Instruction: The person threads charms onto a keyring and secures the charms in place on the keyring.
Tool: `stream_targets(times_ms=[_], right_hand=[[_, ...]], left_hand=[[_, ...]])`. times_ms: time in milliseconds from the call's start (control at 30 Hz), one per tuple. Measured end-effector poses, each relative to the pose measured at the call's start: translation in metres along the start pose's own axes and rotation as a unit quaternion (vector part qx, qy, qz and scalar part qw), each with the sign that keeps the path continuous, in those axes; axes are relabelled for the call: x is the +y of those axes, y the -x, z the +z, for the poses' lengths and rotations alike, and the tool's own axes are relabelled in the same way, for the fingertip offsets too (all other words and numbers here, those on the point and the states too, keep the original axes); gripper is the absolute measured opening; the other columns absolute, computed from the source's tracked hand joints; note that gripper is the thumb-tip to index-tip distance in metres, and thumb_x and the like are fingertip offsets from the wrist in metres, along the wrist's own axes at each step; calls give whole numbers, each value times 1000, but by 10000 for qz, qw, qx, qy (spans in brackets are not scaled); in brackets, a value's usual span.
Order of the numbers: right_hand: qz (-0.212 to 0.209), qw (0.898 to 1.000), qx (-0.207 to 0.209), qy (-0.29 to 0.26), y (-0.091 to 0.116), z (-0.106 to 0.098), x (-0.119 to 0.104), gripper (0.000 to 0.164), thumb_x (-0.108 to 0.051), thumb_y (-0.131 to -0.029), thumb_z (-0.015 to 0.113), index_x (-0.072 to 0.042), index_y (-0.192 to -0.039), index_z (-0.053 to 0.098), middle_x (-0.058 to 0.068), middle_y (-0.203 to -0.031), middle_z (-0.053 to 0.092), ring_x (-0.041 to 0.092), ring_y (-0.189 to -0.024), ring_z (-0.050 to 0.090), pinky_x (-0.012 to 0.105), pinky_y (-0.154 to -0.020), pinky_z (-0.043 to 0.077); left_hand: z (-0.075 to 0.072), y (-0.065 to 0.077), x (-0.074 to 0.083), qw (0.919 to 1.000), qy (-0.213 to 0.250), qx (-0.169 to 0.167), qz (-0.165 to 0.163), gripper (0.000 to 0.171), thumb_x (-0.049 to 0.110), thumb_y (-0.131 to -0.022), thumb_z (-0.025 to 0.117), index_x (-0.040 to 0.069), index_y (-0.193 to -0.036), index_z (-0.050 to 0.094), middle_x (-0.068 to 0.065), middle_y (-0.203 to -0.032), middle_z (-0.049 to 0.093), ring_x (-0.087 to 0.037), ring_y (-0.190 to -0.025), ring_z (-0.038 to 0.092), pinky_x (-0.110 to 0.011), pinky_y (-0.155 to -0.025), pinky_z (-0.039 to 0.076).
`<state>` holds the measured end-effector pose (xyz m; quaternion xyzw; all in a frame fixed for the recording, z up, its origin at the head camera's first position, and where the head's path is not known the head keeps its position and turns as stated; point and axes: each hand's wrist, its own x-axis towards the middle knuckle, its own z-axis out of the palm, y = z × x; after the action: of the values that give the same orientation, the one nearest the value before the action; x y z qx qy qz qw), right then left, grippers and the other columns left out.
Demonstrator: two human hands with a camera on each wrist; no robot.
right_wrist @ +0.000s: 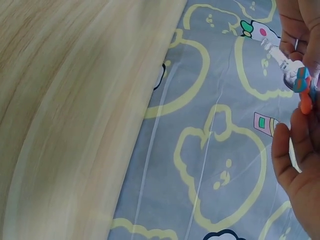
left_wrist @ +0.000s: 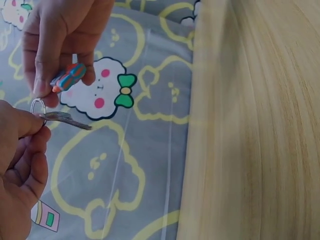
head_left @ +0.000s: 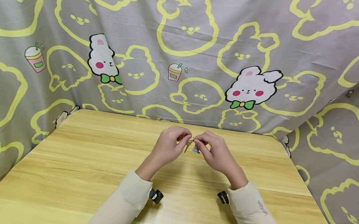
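Observation:
Both hands meet over the far middle of the table, fingertips close together at a small metal key ring (left_wrist: 38, 104). My left hand (head_left: 169, 144) pinches the ring between thumb and forefinger. A metal key (left_wrist: 70, 120) sticks out from beside those fingertips; it points downward in the head view. On the opposite side of the ring, my right hand (head_left: 215, 151) pinches it with thumb and forefinger. A small blue and orange charm (left_wrist: 70, 77) hangs by the right fingers, also seen in the head view. The fingertips hide part of the ring.
The wood-grain table (head_left: 104, 175) stretches below both hands. Behind it and at both sides hangs a grey curtain (head_left: 146, 33) with yellow cartoon outlines, meeting the table's far edge. Small black devices (head_left: 156, 196) sit at the cuffs of both light sleeves.

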<state>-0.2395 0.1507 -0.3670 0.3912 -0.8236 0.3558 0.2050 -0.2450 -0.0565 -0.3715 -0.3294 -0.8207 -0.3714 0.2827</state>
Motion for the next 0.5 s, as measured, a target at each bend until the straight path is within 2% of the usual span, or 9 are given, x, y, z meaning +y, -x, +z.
stream_targets(times_ms=[333,500], right_hand=[[188,9998,-6,-82,-1,0,1,9,-5,-98,68,-10,-103,75,-6,-90,68,6,-77,65,26,-62,53],[187,9996,217,60,-2,0,0,9,-5,-95,72,-6,-103,75,-6,-88,70,6,-77,66,28,-64,54]], left_hand=[[-2,-1,-1,9999,137,69,-5,7,6,-98,69,6,-97,76,2,-83,69,-10,-72,55,-25,-65,49],[-3,-1,-1,9998,147,96,-29,8,7,-99,69,6,-98,76,2,-82,69,-10,-72,55,-25,-65,48]])
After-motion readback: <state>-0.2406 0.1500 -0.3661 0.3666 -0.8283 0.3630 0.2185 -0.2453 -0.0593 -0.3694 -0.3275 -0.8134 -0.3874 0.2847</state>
